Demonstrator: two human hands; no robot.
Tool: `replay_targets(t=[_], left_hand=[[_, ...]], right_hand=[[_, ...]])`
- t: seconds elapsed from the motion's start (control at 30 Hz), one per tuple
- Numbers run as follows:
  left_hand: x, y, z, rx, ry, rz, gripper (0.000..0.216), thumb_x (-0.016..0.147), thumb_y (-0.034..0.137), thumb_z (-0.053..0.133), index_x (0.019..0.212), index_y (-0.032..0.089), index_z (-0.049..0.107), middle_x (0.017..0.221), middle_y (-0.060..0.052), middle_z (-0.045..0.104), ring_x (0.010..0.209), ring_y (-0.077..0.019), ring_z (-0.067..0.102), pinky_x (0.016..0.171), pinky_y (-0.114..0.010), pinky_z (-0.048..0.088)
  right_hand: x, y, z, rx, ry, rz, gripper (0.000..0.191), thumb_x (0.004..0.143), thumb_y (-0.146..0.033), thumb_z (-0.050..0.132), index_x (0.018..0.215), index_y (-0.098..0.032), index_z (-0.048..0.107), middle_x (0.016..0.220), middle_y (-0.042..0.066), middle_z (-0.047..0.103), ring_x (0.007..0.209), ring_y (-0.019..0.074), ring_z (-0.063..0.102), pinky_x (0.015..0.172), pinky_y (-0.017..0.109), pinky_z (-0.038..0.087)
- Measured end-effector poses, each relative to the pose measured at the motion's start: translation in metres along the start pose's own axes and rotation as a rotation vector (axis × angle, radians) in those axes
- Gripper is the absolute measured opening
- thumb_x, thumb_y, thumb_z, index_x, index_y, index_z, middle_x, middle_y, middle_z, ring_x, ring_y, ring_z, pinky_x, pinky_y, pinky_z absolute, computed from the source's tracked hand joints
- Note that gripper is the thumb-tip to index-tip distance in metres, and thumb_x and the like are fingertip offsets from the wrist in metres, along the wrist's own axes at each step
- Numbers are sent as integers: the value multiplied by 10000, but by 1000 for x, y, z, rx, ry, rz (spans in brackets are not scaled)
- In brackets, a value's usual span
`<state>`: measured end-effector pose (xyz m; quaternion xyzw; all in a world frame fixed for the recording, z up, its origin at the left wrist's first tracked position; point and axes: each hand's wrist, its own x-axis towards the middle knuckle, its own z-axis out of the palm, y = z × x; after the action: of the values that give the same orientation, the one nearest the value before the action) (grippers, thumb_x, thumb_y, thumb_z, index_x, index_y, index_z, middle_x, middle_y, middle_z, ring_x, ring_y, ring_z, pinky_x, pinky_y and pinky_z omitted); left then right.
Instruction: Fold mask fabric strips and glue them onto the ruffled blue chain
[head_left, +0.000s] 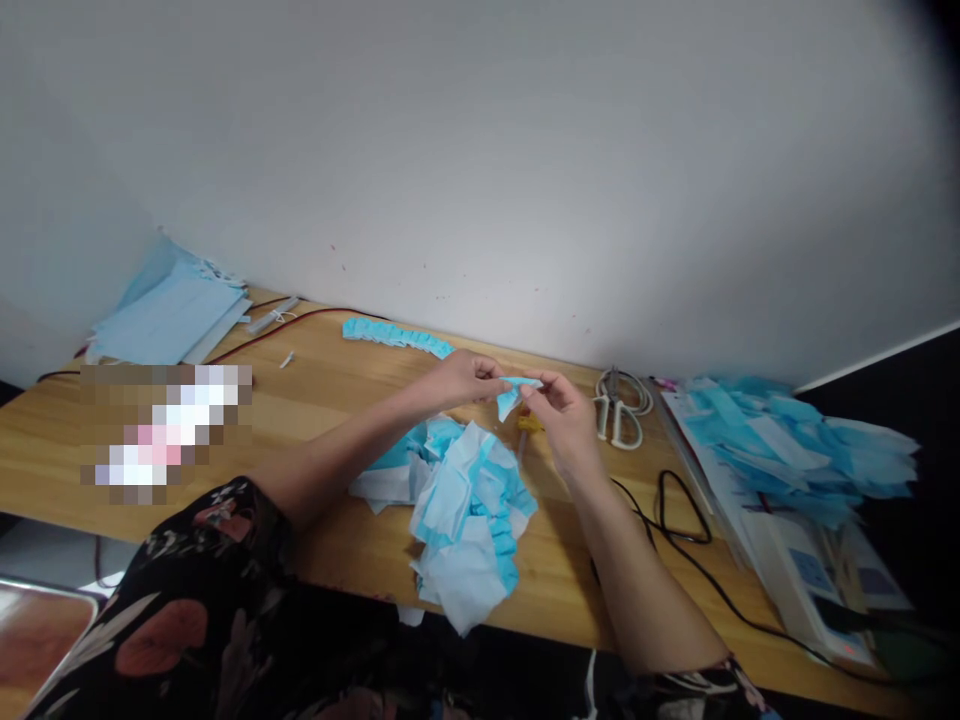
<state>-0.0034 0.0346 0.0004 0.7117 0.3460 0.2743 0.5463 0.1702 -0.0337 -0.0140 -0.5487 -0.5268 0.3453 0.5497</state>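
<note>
A small folded piece of blue-and-white mask fabric [510,402] is stretched between my two hands above the table. My left hand [474,378] pinches its left end between thumb and fingers. At its right end, my right hand [561,410] pinches it as well. Below them lies a loose heap of blue and white fabric pieces [457,500], reaching over the table's front edge. Behind my left hand, a row of small folded blue pieces [394,333] runs along the back of the table. Something yellow [529,422], partly hidden by my right hand, rests beneath it.
White-handled scissors [619,420] and a coiled white cable lie at the back right. Blue fabric scraps [795,440] are piled at the far right, near a white device [806,575]. Black cable [682,540] crosses the right side. Flat blue masks [169,315] are stacked back left.
</note>
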Motion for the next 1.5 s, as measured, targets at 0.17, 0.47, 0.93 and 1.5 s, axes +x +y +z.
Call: replay_targets(t=[0.17,0.47,0.93,1.5], left_hand=[[0,-1,0,13,-10,1,292,743,425,649,725,135,639,579,21,536,524,-83,449,502,-219,289],[-3,6,-1,-66,-41,7,301,778,430,630,722,135,615,587,15,559,568,-92,509,563,-218,373],[-4,8,0,-180,-54,7,316,794,441,644,720,136,599,587,25,556,564,-73,507,569,-207,384],[-1,4,1,-242,-7,-10,270,724,385,689,766,132,601,564,36,561,533,-70,503,564,-211,388]], right_hand=[[-1,5,0,-117,50,-96,143,788,-356,664,842,-225,653,787,-1,651,687,148,579,659,284,471],[-8,-7,-3,-610,77,-543,156,890,-247,525,955,-243,667,908,55,687,880,221,622,787,385,508],[-7,-2,-6,-794,8,-677,275,924,-183,472,1112,-260,658,1021,81,686,963,246,606,867,428,488],[-6,-2,-6,-649,34,-681,391,882,-103,430,1171,-232,658,1091,88,671,1033,236,599,904,427,489]])
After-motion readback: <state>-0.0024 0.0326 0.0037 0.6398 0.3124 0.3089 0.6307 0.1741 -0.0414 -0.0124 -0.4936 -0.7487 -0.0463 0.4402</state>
